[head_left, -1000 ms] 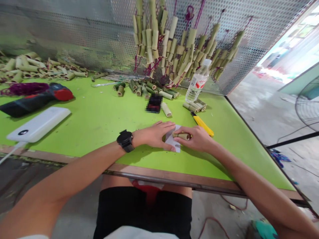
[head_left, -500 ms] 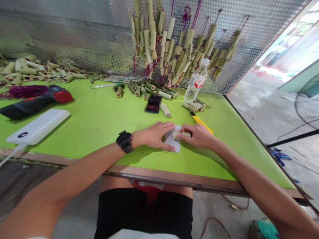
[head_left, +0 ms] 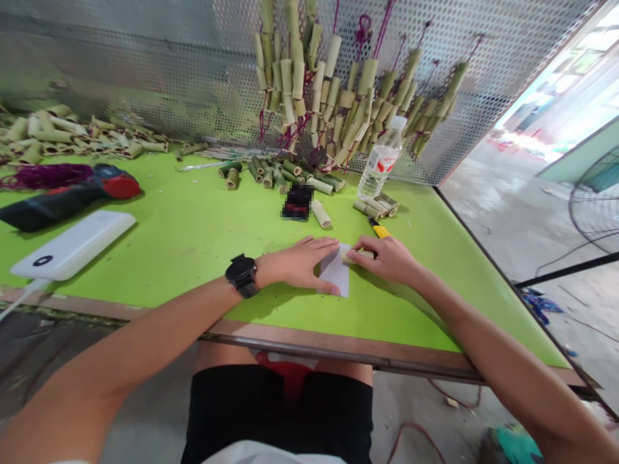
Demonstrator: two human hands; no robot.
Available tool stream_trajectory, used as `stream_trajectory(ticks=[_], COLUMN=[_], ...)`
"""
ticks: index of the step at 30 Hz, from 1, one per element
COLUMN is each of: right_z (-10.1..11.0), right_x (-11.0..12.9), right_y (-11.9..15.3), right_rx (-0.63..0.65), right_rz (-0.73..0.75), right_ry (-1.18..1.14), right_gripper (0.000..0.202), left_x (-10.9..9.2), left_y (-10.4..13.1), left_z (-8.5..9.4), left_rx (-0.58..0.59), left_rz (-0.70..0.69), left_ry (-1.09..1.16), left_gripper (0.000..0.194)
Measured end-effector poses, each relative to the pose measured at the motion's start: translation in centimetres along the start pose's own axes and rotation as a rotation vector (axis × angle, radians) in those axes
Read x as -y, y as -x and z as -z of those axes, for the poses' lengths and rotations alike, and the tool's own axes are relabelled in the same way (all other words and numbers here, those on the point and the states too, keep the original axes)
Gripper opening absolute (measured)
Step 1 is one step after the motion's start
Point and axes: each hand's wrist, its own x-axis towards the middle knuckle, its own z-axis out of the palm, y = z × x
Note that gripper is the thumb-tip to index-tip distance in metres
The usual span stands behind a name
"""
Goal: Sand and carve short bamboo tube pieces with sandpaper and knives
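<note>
A small pale grey sheet of paper [head_left: 341,274] lies on the green tabletop in front of me. My left hand [head_left: 309,263] presses flat on its left side, fingers stretched out and thumb spread. Between the thumb and fingers of my right hand [head_left: 387,259] is a short bamboo tube [head_left: 345,256]. The tube lies sideways, its left end at the paper's right edge, and the fingers cover much of it. Partly hidden behind my right hand is a yellow utility knife [head_left: 381,230]. Another bamboo piece [head_left: 322,214] lies just beyond the paper.
A water bottle [head_left: 382,160] stands at the back right by several bamboo pieces [head_left: 374,207]. A blurred-out dark object [head_left: 297,202] lies mid-table. At left are a white power bank [head_left: 72,245], a black-and-red power tool [head_left: 72,196] and a bamboo pile [head_left: 58,134]. Strung bamboo [head_left: 338,96] hangs on the mesh.
My right hand has slid slightly right and away from me with the bamboo tube, covering more of the knife. My left hand and the paper have stayed put.
</note>
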Motion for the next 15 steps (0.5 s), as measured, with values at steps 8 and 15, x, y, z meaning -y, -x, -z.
stream_trajectory(ticks=[8, 15], right_z=[-0.6, 0.1], right_x=[1.3, 0.4], right_y=[0.6, 0.0], right_rx=[0.069, -0.01], right_rz=[0.091, -0.07], right_ry=[-0.076, 0.056], right_gripper=[0.046, 0.046], left_x=[0.2, -0.2], left_y=[0.0, 0.1], left_z=[0.0, 0.2], left_rx=[-0.004, 0.014], left_rz=[-0.018, 0.01], left_ry=[0.021, -0.015], left_gripper=[0.123, 0.122])
